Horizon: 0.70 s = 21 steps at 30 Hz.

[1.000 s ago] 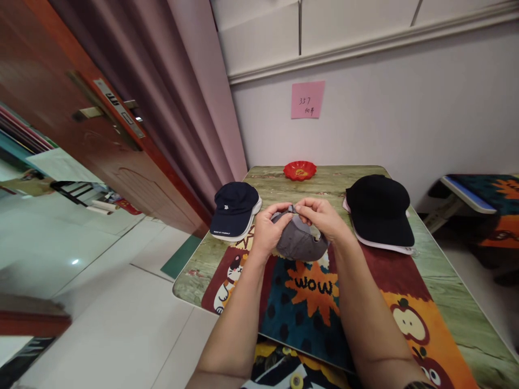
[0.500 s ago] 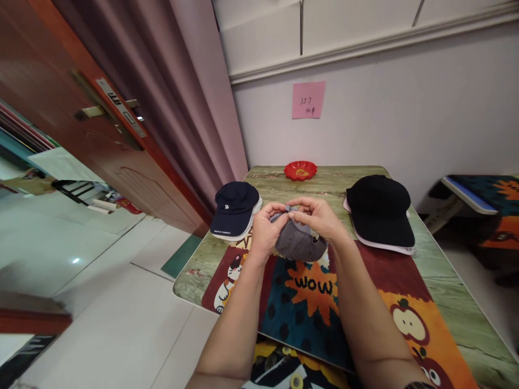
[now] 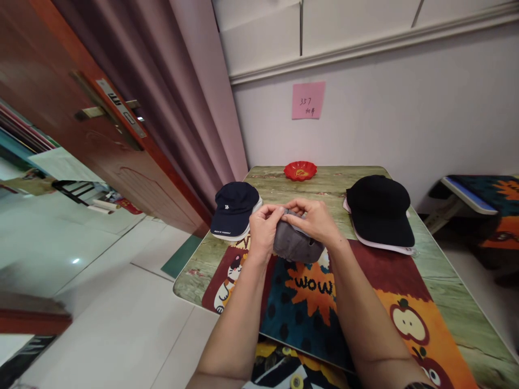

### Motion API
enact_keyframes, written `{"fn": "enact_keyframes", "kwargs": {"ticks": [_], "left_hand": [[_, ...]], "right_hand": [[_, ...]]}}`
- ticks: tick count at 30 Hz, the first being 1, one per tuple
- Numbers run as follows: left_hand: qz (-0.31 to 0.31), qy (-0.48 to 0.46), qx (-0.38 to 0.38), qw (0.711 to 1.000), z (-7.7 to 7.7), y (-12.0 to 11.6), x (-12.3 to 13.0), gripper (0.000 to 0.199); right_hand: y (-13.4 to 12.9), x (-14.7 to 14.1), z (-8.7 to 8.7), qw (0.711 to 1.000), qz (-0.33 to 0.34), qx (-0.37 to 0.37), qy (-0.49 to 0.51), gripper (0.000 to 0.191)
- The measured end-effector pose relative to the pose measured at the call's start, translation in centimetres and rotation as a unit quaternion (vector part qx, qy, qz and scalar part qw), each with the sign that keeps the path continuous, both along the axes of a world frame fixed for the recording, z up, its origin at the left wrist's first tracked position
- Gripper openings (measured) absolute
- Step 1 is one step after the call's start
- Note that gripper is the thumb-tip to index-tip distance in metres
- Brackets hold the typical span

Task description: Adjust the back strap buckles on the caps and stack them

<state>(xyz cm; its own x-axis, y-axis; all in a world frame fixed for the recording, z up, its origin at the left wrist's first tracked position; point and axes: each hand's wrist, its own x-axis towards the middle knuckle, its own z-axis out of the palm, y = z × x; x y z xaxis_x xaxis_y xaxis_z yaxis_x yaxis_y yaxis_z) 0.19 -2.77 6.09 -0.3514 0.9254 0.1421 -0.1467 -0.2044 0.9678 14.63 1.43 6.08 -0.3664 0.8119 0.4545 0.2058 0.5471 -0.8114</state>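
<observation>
A grey baseball cap (image 3: 298, 244) is held over the middle of the table, its crown toward me. My left hand (image 3: 264, 229) pinches the strap at the cap's back edge between thumb and fingers. From the other side, my right hand (image 3: 314, 219) pinches the same strap, thumb and fingertips close to the left ones. The fingers hide most of the strap and its fastening. Left of my hands lies a navy cap (image 3: 235, 208) stacked on a white one. A black cap (image 3: 379, 210) rests on a pale pink cap (image 3: 383, 247) at the right.
A red scalloped dish (image 3: 300, 170) stands at the table's far edge, below a pink note (image 3: 308, 100) on the wall. A patterned mat (image 3: 279, 313) covers the near part of the wood-look table (image 3: 450, 270). A wooden door (image 3: 133, 156) stands at the left.
My fingers have drawn closer together over the strap, covering the strap end that showed before. The grey cap's opening shows less, and its body has shifted slightly left.
</observation>
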Motion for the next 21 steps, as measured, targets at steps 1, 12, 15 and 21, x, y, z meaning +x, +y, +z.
{"fn": "enact_keyframes", "kwargs": {"ticks": [1, 12, 15, 21], "left_hand": [[0.013, 0.004, 0.004, 1.000, 0.1, -0.1, -0.1, 0.021], [0.057, 0.027, 0.022, 0.998, 0.0, -0.2, -0.8, 0.012], [0.017, 0.039, 0.005, 0.999, -0.4, 0.0, -1.2, 0.012], [-0.038, 0.082, -0.023, 0.996, -0.6, 0.1, -1.5, 0.014]], "right_hand": [[0.0, 0.0, 0.0, 1.000, -0.003, 0.005, -0.006, 0.019], [0.3, 0.7, -0.3, 0.999, 0.027, -0.043, -0.006, 0.022], [0.6, 0.8, -0.8, 0.987, 0.093, -0.119, 0.046, 0.028], [0.6, 0.9, -0.7, 0.953, 0.133, -0.230, 0.142, 0.024]]}}
